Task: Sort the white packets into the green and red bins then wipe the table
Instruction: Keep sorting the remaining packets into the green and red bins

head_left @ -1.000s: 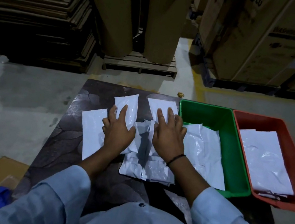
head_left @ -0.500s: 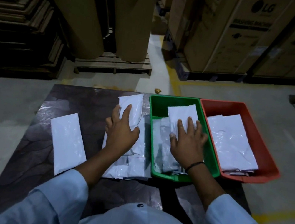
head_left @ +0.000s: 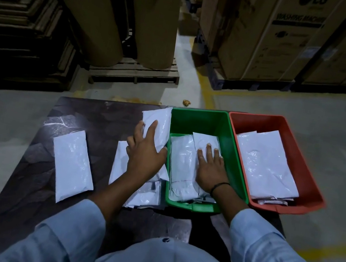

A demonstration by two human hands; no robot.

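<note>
Green bin (head_left: 198, 121) on a dark table (head_left: 92, 117): the right hand (head_left: 211, 171) lies flat, fingers straight, on white packets (head_left: 182, 166) inside it. Just left of the bin, the left hand (head_left: 143, 151) covers another packet (head_left: 159, 126); whether it grips or only presses is unclear. A red bin (head_left: 260, 122) touches the green bin's right side. A lone packet (head_left: 73, 164) lies well left.

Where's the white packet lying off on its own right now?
In the head view, the lone packet lies flat on the left side of the table, clear of the left hand.
</note>
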